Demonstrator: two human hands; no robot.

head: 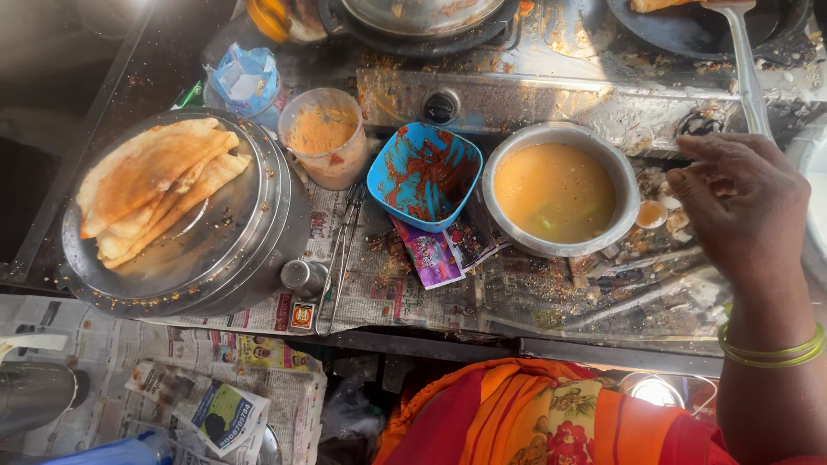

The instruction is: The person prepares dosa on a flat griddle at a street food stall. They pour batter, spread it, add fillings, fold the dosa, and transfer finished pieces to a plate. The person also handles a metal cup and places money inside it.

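Right hand (743, 205) hovering, fingers (702, 176) loosely curled, pinching nothing; bowl (560, 191) of batter just beyond fingertips, spatula (748, 77) handle above knuckles. Best kept low and steady near rim. Left hand unseen.

Only the right hand (743, 202) and its bare forearm show; no sleeve reaches the wrist. Just behind that hand, round the wrist, sit thin yellow-green bangles (773, 351), stacked close together. Below the bangles spreads draped cloth (534, 413) in orange and red, with a yellow panel printed with red flowers and dark leaves
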